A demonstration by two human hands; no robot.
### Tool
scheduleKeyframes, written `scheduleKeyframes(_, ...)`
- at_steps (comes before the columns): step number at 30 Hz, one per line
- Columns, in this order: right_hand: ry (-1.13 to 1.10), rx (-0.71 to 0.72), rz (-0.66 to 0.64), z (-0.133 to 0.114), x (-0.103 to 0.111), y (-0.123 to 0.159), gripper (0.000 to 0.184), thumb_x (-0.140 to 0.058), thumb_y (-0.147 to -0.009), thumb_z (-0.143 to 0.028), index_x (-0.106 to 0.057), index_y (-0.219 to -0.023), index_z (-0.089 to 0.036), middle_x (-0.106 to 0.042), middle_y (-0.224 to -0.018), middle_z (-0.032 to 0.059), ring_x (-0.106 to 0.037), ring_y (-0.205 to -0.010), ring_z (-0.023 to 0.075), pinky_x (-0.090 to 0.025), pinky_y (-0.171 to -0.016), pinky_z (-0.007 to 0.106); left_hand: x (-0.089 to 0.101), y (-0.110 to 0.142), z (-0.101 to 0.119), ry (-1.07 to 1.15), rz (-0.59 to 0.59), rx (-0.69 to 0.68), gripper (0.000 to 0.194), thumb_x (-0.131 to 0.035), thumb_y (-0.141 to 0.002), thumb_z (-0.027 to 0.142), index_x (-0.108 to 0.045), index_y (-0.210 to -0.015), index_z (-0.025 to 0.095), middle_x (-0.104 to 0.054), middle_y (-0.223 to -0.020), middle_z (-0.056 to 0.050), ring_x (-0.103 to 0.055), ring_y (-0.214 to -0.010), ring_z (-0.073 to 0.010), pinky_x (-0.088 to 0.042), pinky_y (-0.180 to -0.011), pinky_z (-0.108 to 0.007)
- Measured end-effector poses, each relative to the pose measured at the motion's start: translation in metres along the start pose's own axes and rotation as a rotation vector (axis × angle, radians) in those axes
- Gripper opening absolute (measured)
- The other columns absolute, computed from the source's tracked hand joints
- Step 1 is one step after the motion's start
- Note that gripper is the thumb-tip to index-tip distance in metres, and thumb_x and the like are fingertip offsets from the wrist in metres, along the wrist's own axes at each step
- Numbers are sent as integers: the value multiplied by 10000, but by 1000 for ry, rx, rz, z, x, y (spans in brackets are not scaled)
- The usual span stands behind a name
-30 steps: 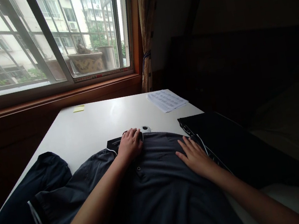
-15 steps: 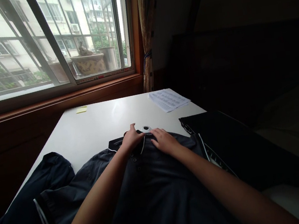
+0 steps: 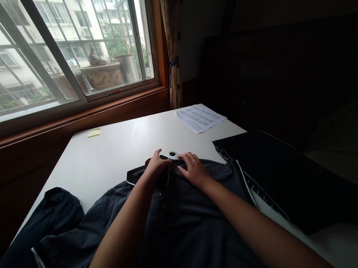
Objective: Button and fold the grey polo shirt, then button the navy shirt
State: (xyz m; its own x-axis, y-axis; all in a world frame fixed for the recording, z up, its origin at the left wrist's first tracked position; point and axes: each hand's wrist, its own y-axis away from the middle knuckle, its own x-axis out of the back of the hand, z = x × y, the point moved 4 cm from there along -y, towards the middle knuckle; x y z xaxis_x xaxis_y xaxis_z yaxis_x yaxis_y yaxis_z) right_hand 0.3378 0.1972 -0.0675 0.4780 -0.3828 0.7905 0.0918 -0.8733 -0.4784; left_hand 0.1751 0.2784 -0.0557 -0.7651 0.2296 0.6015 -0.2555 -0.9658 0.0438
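"Any open room?"
"Bare tabletop (image 3: 123, 145), from the collar (image 3: 134, 175) to the far edge."
"The shirt (image 3: 194, 231)?"
"Lying on it, collar pointing away, long axis near to far, bottom cut off."
"Fingers?"
"Left hand (image 3: 156, 164) and right hand (image 3: 194, 170) by the collar; whether the 2 grip cloth, I can't tell."

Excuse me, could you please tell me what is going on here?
A person has both hands at the neck end of a dark short-sleeved shirt spread on a white table. The left hand is at the collar, and the right hand is close beside it; whether the fingers grip the cloth is hard to tell. A small white round object sits just beyond. Other dark clothing lies to the left and right.
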Motion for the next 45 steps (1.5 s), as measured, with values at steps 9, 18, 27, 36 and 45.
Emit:
scheduleKeyframes(9, 29, 2, -14, -4, 4, 1, 290, -572, -917, -209, -629, -1200, -179, -618, -1189, 123, -541, -1119, 286, -464, -1018, 423, -4, 4, -5, 100, -14, 57, 831, -694, -793, 213, -325, -1537, 180, -667, -951, -43, -670, -827, -189, -539, -724, -271)
scheduleKeyframes(18, 111, 30, -90, -7, -2, 3, 346, -534, -962, -261, -655, -1278, -186, -634, -1276, 114, -510, -1198, 293, -451, -1059, 445, -3, 8, 6, -137, 114, -55, 719, -664, -785, 182, -440, -1468, 188, -708, -940, -57, -671, -953, -248, -502, -862, -321)
scheduleKeyframes(27, 220, 9, -77, -11, 1, 5, 334, -524, -967, -298, -678, -1257, -239, -576, -1381, 103, -411, -1289, 342, -423, -1072, 520, -6, 15, 6, -374, 188, -195, 538, -641, -875, 250, -510, -1395, 210, -651, -1163, -112, -638, -1052, -262, -504, -924, -359)
scheduleKeyframes(36, 272, -10, -79, -6, -1, 4, 357, -517, -968, -330, -666, -1282, -249, -569, -1404, 104, -420, -1284, 350, -439, -1052, 528, -6, 40, 23, -673, 42, -615, 231, -599, -918, 233, -718, -1102, 308, -559, -1375, -57, -399, -1352, -313, -403, -1080, -486)
scheduleKeyframes(45, 285, 16, -209, 20, 7, 14, 483, -429, -1015, -399, -542, -1439, -199, -516, -1502, 92, -422, -1392, 300, -327, -1183, 472, -8, 49, -11, -765, -57, -599, 480, -427, -1023, 440, -445, -1493, 344, -330, -1627, -15, -225, -1518, -334, -242, -1191, -576)
